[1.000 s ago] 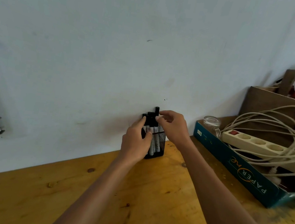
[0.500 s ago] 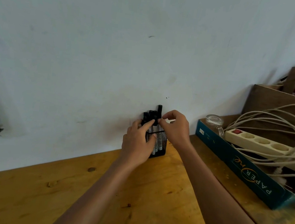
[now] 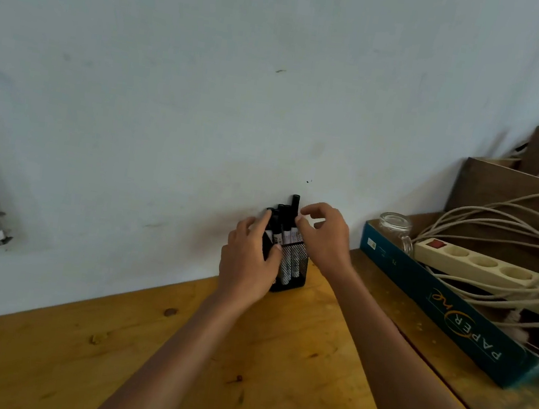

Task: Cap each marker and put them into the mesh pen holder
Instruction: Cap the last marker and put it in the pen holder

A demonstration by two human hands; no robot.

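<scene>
The mesh pen holder [image 3: 294,270] stands on the bench [image 3: 176,345] close against the wall; the capped markers [image 3: 283,230] stand upright inside it, one black cap [image 3: 295,204] riding higher than the rest; no loose marker or cap shows on the bench, so the task looks all but done. The left hand [image 3: 247,262] grips the holder's left side, thumb across the front rim; the right hand [image 3: 325,240] hovers just beside the marker tops, thumb and forefinger parted, holding nothing that I can see. The step in hand seems to be settling the last marker; it is best done with the left hand bracing firmly so the light holder cannot tip, the right pressing the tall cap straight down until it seats, with no sideways shove.
</scene>
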